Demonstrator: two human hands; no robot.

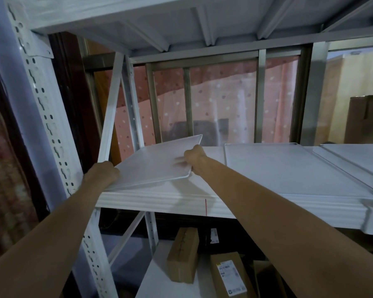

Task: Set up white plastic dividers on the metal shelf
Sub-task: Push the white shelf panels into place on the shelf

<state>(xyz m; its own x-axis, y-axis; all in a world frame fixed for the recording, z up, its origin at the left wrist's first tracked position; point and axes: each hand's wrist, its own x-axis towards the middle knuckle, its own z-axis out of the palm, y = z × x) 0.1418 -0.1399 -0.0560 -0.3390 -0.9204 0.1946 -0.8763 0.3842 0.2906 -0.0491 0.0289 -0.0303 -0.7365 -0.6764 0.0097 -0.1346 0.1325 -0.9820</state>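
Matt white plastic divider (pixel 157 160), smooth white-painted metal shelf (pixel 159 200), brown cardboard boxes (pixel 182 254)

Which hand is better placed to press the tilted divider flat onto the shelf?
Probably the right hand: it grips the raised edge of the tilted divider, while the left hand holds the corner already low at the shelf front.
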